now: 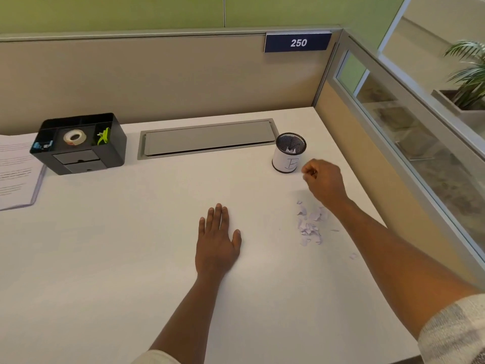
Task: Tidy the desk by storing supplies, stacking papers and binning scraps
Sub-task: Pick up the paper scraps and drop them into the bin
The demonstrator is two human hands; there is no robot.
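The right hand (pixel 323 179), fingers curled as if pinching a scrap too small to confirm, hovers beside the black mesh paper-wrapped cup (pixel 289 152) serving as bin, the torn pale paper scraps (pixel 309 224) lying just behind its wrist, while the left hand (pixel 217 241) rests flat and spread on the white bench (pixel 110 245), probably for balance.

Torn pale paper scraps (pixel 309 224) lie scattered near the upright mesh cup (pixel 289 153).
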